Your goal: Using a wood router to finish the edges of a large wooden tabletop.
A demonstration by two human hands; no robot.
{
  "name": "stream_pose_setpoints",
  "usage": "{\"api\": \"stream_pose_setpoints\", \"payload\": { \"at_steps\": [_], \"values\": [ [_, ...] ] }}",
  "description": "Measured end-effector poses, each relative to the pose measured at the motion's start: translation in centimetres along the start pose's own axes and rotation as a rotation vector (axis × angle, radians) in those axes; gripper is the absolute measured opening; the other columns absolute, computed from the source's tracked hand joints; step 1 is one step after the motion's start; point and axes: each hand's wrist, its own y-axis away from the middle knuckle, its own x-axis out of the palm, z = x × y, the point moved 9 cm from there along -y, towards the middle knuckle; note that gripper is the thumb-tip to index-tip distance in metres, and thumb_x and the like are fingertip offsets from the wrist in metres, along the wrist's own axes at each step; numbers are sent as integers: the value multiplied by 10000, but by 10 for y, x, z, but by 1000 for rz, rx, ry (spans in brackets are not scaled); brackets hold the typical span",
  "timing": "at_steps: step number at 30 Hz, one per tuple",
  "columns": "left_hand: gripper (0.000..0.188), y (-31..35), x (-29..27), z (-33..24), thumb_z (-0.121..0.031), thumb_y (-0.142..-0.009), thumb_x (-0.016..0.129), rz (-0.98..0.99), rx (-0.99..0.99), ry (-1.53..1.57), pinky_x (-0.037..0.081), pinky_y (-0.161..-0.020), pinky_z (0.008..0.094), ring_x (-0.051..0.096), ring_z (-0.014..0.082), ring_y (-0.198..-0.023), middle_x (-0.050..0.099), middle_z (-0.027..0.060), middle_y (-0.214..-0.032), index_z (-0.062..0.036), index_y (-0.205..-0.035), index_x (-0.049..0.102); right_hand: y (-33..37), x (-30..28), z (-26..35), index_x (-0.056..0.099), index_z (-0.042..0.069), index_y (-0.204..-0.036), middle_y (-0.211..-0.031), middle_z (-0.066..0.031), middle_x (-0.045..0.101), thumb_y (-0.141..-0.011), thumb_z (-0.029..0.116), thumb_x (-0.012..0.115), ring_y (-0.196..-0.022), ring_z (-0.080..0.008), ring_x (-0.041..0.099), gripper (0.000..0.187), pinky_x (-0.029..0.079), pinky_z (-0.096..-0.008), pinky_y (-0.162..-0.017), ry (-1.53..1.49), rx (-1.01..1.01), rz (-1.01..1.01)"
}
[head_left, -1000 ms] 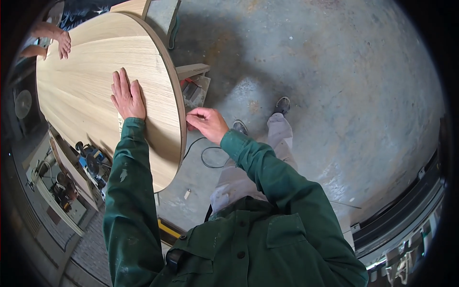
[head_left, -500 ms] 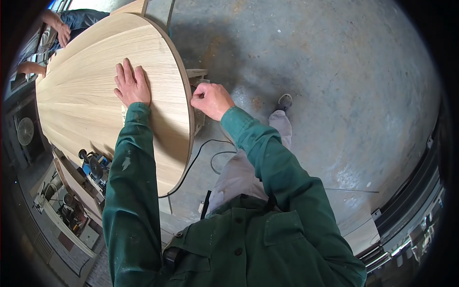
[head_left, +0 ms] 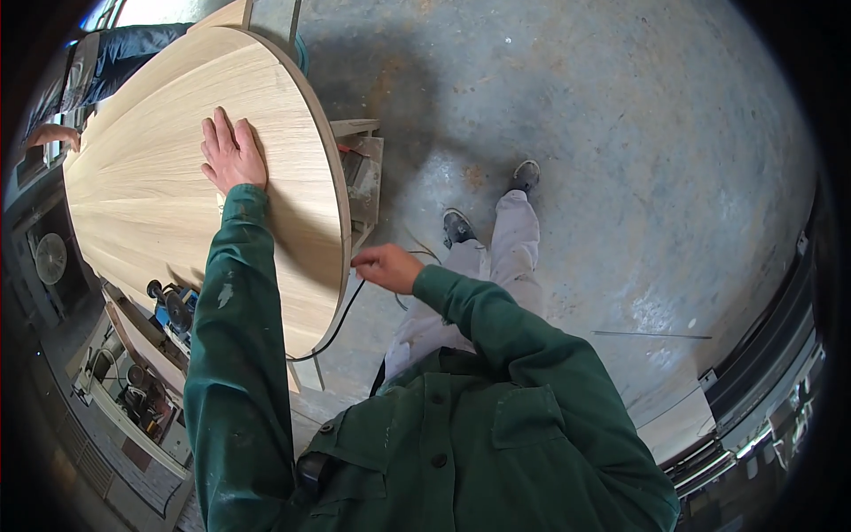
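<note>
A large pale wooden panel with a rounded end (head_left: 160, 160) lies flat in front of me, its grain fanning along its length. My left hand (head_left: 236, 161) rests palm down on it, fingers spread, holding nothing. At the panel's curved right edge is my right hand (head_left: 390, 268), its fingers curled together and their tips against the rim. Whether something small is pinched there is hidden. A black cord (head_left: 333, 334) runs just below that hand and under the panel. Beyond my left forearm, a blue and black power tool (head_left: 175, 309) sits by the panel's near left edge.
A wooden stand (head_left: 363, 182) shows beneath the panel's right edge. At the far left, another person's hand (head_left: 55, 135) touches the panel. A cart with tools (head_left: 142, 399) and a fan (head_left: 50, 259) are on the left. My shoes (head_left: 459, 227) are on the concrete floor (head_left: 638, 177).
My right hand has slid along the panel's edge toward me. My left hand stays flat, shifted slightly left in view. One of the other person's hands has gone out of sight.
</note>
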Motion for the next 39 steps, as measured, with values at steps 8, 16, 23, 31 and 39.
{"api": "stream_pose_setpoints", "payload": {
  "at_steps": [8, 16, 23, 31, 39],
  "values": [
    [628, 2, 0, 0, -561, -917, 326, -6, -9, 3, 115, -1104, 594, 226, 335, -1402, 228, 60, -1548, -266, -1471, 299, 12, 19, 7, 667, 1, -1001, -817, -91, 688, -856, 125, 588, -780, -114, 641, 206, 504, -266, -725, -88, 24, -88],
    [600, 2, -3, -1, -533, -928, 338, -37, -10, -51, 166, -1082, 600, 262, 277, -1392, 258, 57, -1537, -255, -1460, 327, 17, 9, 17, 641, -28, -897, -733, -64, 645, -846, 104, 594, -664, -97, 572, 148, 488, -275, -639, -10, 16, -165],
    [610, 2, -2, 1, -543, -922, 343, -30, -19, -41, 147, -1092, 597, 248, 281, -1400, 245, 54, -1543, -260, -1461, 323, 17, 19, 6, 624, -7, -852, -674, -103, 624, -821, 144, 610, -571, -160, 603, 155, 501, -313, -538, -271, 92, -216],
    [614, 3, -3, 0, -550, -919, 347, -26, -18, -31, 144, -1089, 587, 253, 262, -1397, 248, 48, -1543, -265, -1463, 323, 24, 29, -4, 612, -14, -870, -674, -77, 630, -857, 142, 580, -557, -118, 602, 159, 500, -278, -494, -495, 220, -207],
    [583, 3, -4, -3, -511, -938, 358, -48, 17, -68, 191, -1065, 612, 269, 264, -1385, 273, 62, -1528, -253, -1459, 324, 35, 18, 6, 613, -10, -937, -708, -60, 623, -923, 181, 539, -578, -101, 577, 205, 473, -253, -515, -318, 142, -103]
  ]
}}
